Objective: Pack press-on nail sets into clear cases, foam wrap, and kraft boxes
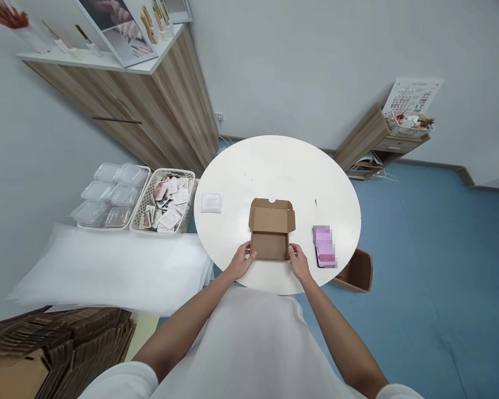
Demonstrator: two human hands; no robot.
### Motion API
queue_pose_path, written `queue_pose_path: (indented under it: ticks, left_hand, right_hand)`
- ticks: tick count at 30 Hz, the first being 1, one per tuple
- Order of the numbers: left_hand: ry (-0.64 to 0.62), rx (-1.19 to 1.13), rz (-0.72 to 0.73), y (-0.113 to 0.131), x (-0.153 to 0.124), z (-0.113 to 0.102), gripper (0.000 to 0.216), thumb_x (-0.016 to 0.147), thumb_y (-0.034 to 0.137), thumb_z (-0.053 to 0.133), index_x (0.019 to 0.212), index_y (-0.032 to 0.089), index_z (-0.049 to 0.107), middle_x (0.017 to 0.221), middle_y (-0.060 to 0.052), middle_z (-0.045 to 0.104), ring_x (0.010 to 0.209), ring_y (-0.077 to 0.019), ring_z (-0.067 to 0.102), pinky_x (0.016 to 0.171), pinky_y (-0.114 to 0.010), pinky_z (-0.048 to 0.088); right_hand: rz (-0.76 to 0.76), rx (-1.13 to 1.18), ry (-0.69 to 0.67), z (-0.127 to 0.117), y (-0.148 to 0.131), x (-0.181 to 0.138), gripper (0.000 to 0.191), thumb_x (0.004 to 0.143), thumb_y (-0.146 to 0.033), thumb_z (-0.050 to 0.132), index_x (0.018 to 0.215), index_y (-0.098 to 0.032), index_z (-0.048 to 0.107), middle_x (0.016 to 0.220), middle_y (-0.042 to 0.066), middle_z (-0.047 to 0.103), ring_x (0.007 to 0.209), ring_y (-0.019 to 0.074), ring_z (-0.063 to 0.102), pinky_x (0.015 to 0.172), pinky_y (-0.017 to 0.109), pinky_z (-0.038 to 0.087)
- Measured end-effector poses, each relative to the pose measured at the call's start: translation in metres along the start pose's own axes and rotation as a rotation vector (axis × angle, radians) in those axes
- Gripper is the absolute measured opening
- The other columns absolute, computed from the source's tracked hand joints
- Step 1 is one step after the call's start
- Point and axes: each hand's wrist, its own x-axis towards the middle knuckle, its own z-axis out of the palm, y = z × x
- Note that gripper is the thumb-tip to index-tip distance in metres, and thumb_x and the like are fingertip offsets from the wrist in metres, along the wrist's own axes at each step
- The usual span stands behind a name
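A small brown cardboard box (270, 245) lies with its lid raised at the near part of the round white table (274, 160). Nothing shows inside the box. My left hand (240, 261) grips its left side near the front corner, thumb towards the inner edge. At the opposite side, my right hand (299, 261) closes on the right wall by the front corner. Left of the box is a small clear packet (212, 203). To the right lies a phone (324, 246) with a blurred pinkish screen. A tiny dark thin object (315, 203) rests farther back.
Left of the table stand a white basket of small cards (166, 199) and a tray of clear plastic cases (112, 191). White foam sheets (120, 266) lie nearer, above stacked flattened cardboard (66, 349). An open carton (360, 271) sits on the floor at right.
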Motion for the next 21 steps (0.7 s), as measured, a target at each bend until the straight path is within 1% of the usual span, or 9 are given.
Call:
queue_pose_path:
  ticks: [4,8,12,16,21]
  left_hand:
    - [-0.026,-0.031,0.001,0.001,0.009,0.013,0.053,0.079,0.045,0.047,0.124,0.02,0.037,0.126,-0.012,0.04,0.109,-0.0212,0.044,0.087,-0.035,0.04]
    - [-0.012,-0.035,-0.011,0.004,0.016,0.022,0.055,0.079,0.046,0.046,0.126,0.019,0.035,0.128,-0.013,0.037,0.111,-0.0219,0.043,0.087,-0.036,0.04]
    - [0.01,0.008,-0.02,0.004,0.015,0.025,0.056,0.08,0.046,0.044,0.127,0.017,0.032,0.129,-0.013,0.037,0.111,-0.0212,0.042,0.089,-0.035,0.039]
    - [0.045,0.049,-0.045,0.0,0.011,0.027,0.057,0.081,0.046,0.043,0.129,0.019,0.028,0.129,-0.012,0.037,0.113,-0.0206,0.042,0.087,-0.034,0.041]
    - [0.082,0.06,-0.077,-0.003,0.007,0.03,0.059,0.081,0.046,0.042,0.131,0.018,0.026,0.129,-0.014,0.036,0.113,-0.0212,0.042,0.085,-0.034,0.042]
  right_hand:
    - [0.002,-0.002,0.031,-0.011,0.008,0.005,0.049,0.077,-0.054,0.034,0.104,-0.017,0.052,0.103,0.009,0.059,0.084,0.0199,0.055,0.073,0.033,0.042]
    - [0.018,-0.006,0.022,-0.017,0.009,0.013,0.05,0.077,-0.054,0.034,0.106,-0.017,0.05,0.106,0.01,0.057,0.086,0.0202,0.054,0.072,0.033,0.042]
    - [0.001,-0.022,0.002,-0.019,0.008,0.016,0.05,0.077,-0.054,0.036,0.107,-0.017,0.05,0.105,0.009,0.057,0.085,0.0195,0.054,0.075,0.033,0.041]
    - [0.005,-0.028,-0.016,-0.021,0.012,0.015,0.051,0.077,-0.054,0.037,0.109,-0.017,0.048,0.102,0.009,0.058,0.081,0.0192,0.055,0.072,0.033,0.042]
    - [0.013,-0.034,-0.046,-0.025,0.018,0.013,0.055,0.076,-0.054,0.038,0.116,-0.017,0.042,0.099,0.008,0.057,0.075,0.0182,0.055,0.07,0.033,0.043]
